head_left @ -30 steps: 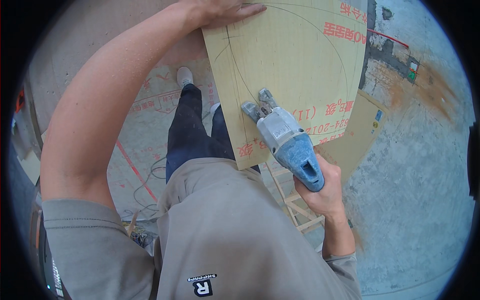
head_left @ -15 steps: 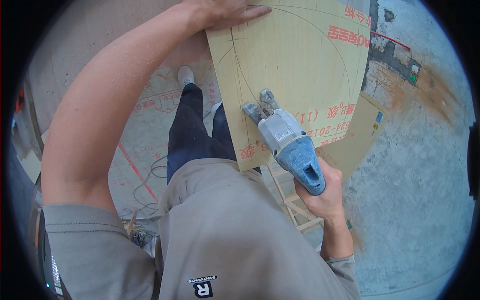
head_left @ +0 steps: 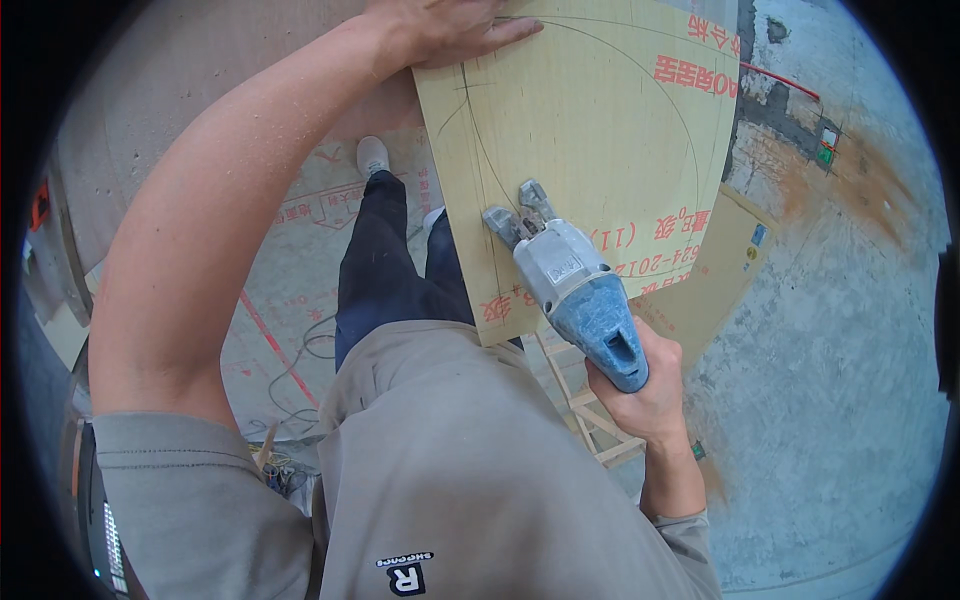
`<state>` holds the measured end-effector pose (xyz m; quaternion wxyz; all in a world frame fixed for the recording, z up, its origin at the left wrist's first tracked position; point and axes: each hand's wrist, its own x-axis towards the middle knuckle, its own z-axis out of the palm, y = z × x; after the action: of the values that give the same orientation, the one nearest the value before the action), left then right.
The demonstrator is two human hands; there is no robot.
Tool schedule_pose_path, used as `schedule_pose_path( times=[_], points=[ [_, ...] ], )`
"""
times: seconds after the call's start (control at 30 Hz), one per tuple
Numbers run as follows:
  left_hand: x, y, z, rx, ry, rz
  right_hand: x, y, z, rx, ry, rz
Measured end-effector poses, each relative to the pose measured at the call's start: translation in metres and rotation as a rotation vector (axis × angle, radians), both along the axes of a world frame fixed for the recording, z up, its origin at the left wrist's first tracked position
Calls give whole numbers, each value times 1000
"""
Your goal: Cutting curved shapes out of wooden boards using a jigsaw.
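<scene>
A pale plywood sheet [head_left: 590, 130] with pencilled curves and red print lies in front of me. My right hand [head_left: 655, 390] is closed round the rear grip of a blue and silver jigsaw [head_left: 578, 285]. The jigsaw's forked metal shoe rests on the sheet beside a curved pencil line, close to the left edge. Whether its blade is in the wood cannot be made out. At the far left corner of the plywood, my left hand [head_left: 450, 30] lies on the surface with its fingers stretched out, its tips along the far edge.
A brown board [head_left: 725, 245] leans by the rough grey wall [head_left: 820, 370] on the right. Beneath the plywood's near edge stands a wooden ladder-like frame [head_left: 590, 420]. Cables [head_left: 290, 385] and my shoe [head_left: 372, 155] are on the printed floor covering at left.
The jigsaw has shifted only very slightly toward the left. My left arm has moved a little to the right, its hand still on the plywood.
</scene>
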<state>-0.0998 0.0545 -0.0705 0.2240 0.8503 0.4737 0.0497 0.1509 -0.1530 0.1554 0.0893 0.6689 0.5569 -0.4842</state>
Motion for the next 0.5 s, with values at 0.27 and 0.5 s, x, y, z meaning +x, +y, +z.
schedule_pose_path(
  times=[0.27,0.5],
  points=[
    [-3,-7,-39,291,-143,30,-3,2,0,-2,26,-18],
    [2,-2,-3,34,0,14,-5,2,0,-3,15,-23]
  ],
)
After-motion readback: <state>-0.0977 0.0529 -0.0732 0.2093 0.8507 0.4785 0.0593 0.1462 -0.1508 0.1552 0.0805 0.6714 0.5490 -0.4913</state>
